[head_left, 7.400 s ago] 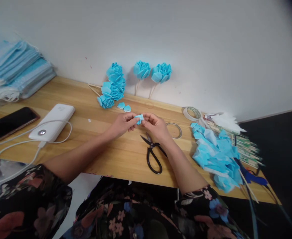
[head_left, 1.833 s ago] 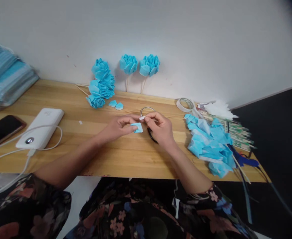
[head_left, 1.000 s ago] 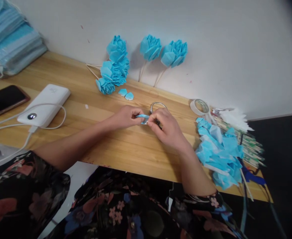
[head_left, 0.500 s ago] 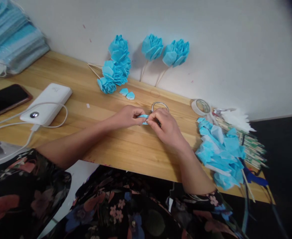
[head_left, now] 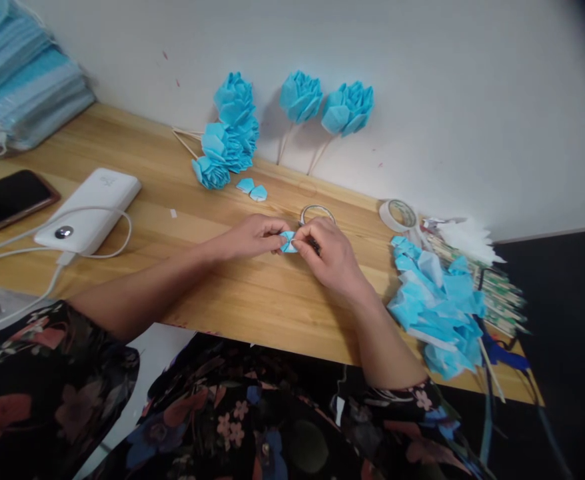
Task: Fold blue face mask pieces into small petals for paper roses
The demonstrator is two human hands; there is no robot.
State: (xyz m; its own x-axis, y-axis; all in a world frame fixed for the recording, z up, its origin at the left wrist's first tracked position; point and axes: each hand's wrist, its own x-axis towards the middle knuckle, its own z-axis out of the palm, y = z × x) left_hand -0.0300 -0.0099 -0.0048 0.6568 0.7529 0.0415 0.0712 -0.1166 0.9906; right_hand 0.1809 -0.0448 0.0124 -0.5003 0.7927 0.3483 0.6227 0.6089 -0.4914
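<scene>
My left hand (head_left: 252, 237) and my right hand (head_left: 330, 257) meet at the middle of the wooden table (head_left: 252, 300). Both pinch one small folded blue paper piece (head_left: 288, 242) between their fingertips, just above the tabletop. A narrow tape ring (head_left: 316, 213) lies right behind my right hand. Two finished blue petals (head_left: 252, 190) lie a little farther back. Beyond them, several blue paper roses on sticks (head_left: 230, 137) rest by the wall, and two more roses (head_left: 325, 107) lean against it.
A white power bank (head_left: 92, 208) with a cable and a dark phone (head_left: 7, 200) lie at the left. Stacked blue masks (head_left: 17, 87) fill the far left corner. At the right are a tape roll (head_left: 397, 215), a heap of blue paper pieces (head_left: 437, 303) and wooden sticks (head_left: 492, 293).
The scissors seen earlier on the table are now hidden under my right hand. A tape strip went from my right fingers onto the blue piece, which now sits pinched more upright between both hands.
</scene>
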